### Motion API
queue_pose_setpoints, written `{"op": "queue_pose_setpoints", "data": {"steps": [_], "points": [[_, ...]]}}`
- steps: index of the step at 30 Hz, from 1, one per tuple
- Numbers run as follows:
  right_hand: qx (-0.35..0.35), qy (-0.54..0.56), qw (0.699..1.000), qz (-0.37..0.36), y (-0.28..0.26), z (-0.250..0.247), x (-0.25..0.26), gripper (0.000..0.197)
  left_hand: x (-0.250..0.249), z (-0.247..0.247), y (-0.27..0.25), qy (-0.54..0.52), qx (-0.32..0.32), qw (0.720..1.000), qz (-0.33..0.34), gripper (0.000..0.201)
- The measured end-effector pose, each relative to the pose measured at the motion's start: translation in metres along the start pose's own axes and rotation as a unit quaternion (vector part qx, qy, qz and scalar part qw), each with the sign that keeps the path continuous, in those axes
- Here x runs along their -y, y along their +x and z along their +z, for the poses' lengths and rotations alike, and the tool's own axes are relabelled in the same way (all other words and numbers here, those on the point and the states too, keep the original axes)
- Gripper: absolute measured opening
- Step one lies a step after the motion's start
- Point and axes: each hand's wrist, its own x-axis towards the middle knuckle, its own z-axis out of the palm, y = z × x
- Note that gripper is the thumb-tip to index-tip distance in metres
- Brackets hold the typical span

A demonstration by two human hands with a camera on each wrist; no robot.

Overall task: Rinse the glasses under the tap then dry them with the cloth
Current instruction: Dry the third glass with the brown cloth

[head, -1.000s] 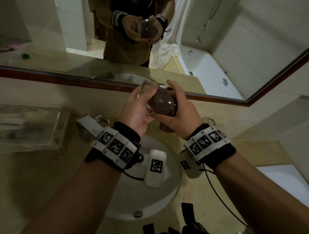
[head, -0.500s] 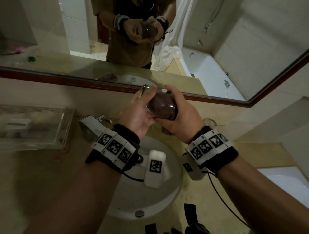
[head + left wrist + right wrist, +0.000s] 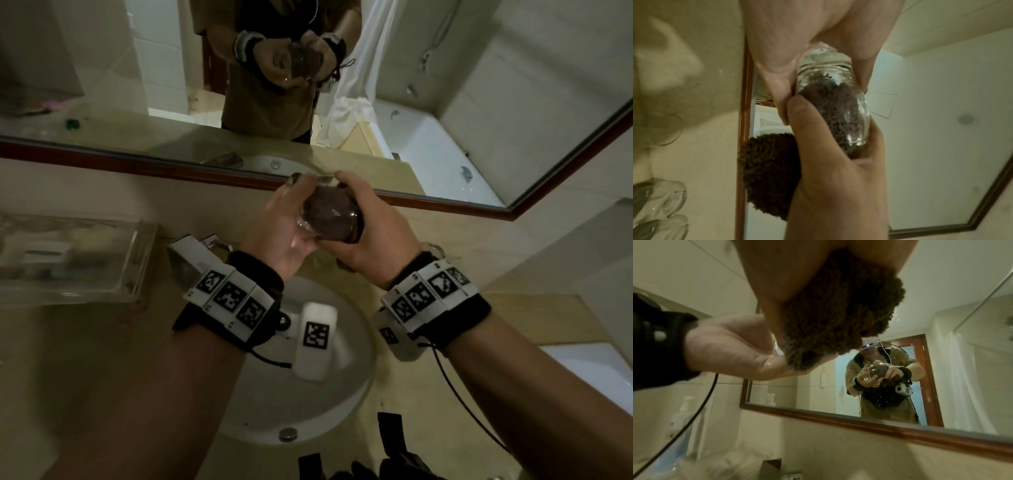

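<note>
A clear glass (image 3: 305,224) is held on its side above the sink, with a dark brown cloth (image 3: 330,214) stuffed inside it. My left hand (image 3: 281,229) cups the thick base of the glass (image 3: 824,55). My right hand (image 3: 375,236) wraps the open end and grips the cloth (image 3: 838,313), whose loose end (image 3: 768,175) hangs below the palm. The thumb of my right hand (image 3: 834,178) lies along the glass wall. Another glass (image 3: 432,248) stands on the counter behind my right wrist.
A square chrome tap (image 3: 191,253) stands left of the white sink (image 3: 346,404). A clear tray (image 3: 75,260) sits on the counter at the left. More glassware (image 3: 663,203) shows low in the left wrist view. A framed mirror (image 3: 445,202) runs along the wall.
Both hands stay over the sink with the glass and cloth between them. The glass has shifted only slightly in the grip.
</note>
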Motion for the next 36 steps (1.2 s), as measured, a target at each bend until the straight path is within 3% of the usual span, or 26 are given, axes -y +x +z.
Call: {"op": "queue_pose_setpoints", "data": {"steps": [3,6,8,10,13,15,17,18,21,23,25,28,29,31,34,36], "points": [[-0.001,0.081,0.995,0.051,0.0,0.003,0.001,0.092,-0.001,-0.001,0.0,0.008,-0.011,1.0,0.02,0.066],[0.018,0.307,0.94,0.148,0.007,0.005,-0.004,0.087,-0.004,0.001,-0.003,0.029,-0.017,0.999,0.037,0.059],[0.038,0.35,0.922,0.163,0.01,0.004,-0.008,0.08,-0.003,0.001,-0.004,0.038,-0.012,0.998,0.047,0.06],[0.03,0.305,0.941,0.143,0.008,0.003,-0.006,0.08,-0.002,0.001,-0.005,0.028,-0.01,0.999,0.036,0.059],[0.01,0.097,0.994,0.043,0.001,-0.001,-0.002,0.085,0.0,0.001,-0.008,0.03,0.021,0.999,-0.017,0.064],[0.005,-0.009,1.0,-0.013,-0.002,-0.001,-0.002,0.084,0.002,0.002,-0.008,0.035,0.017,0.999,-0.036,0.051],[0.007,0.012,1.0,-0.007,-0.002,0.001,-0.004,0.082,0.003,0.002,-0.008,0.037,0.002,0.999,-0.035,0.032],[0.015,0.069,0.997,0.018,-0.001,0.002,-0.006,0.081,0.004,0.001,-0.008,0.047,-0.01,0.999,-0.027,0.032],[0.049,0.281,0.95,0.126,0.006,0.005,-0.015,0.08,0.009,-0.005,-0.007,0.078,-0.027,0.997,0.005,0.054],[0.067,0.314,0.934,0.156,0.009,0.006,-0.02,0.085,0.011,-0.008,-0.008,0.07,-0.018,0.997,0.001,0.056],[0.053,0.258,0.955,0.134,0.005,0.005,-0.016,0.084,0.011,-0.01,-0.01,0.042,0.009,0.999,-0.016,0.048],[0.042,0.068,0.997,0.025,-0.002,-0.002,-0.007,0.079,0.008,-0.008,-0.011,0.035,0.005,0.998,-0.047,0.058],[0.035,0.007,0.999,-0.012,-0.004,-0.003,-0.005,0.079,0.007,-0.007,-0.011,0.037,-0.002,0.998,-0.05,0.057],[0.018,-0.014,0.999,-0.023,-0.007,0.0,-0.004,0.08,0.007,-0.005,-0.009,0.048,-0.006,0.998,-0.036,0.046],[0.033,0.169,0.982,0.082,0.0,0.008,-0.01,0.081,0.007,-0.008,-0.007,0.067,-0.017,0.998,0.005,0.039],[0.082,0.336,0.926,0.153,0.008,0.009,-0.02,0.086,0.01,-0.012,-0.008,0.085,-0.02,0.996,0.019,0.037]]}}
